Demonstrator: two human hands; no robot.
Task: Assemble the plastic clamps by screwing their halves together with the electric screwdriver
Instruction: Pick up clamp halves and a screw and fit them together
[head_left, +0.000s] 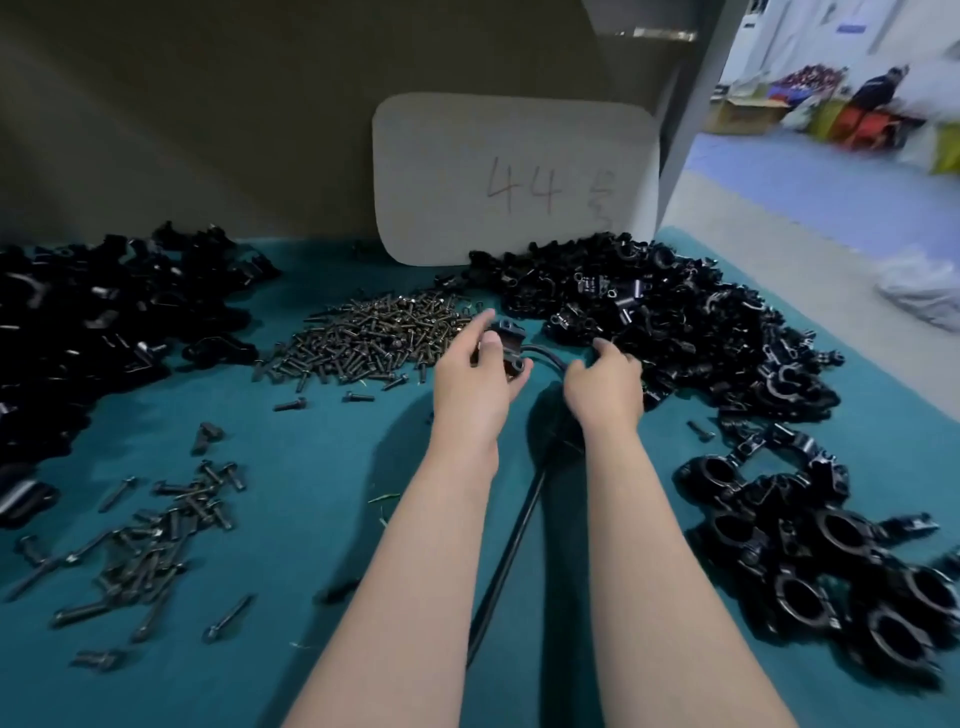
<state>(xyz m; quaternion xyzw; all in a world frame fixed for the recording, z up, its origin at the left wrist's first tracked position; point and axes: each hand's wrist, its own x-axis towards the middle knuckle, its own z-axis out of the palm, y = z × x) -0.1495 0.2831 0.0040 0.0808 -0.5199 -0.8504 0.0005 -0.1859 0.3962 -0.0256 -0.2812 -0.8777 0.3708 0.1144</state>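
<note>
In the left grip, pinched between thumb and fingers, sits a black clamp half, just above the desk. It looks light, stiff and a little slick, so it is probably best held by its flat sides, clear of the screw holes. Just right of it, the right grip reaches into a heap of clamp halves; whether it holds one I cannot tell. A black cable runs between both grips. Screws lie just left of the left one.
</note>
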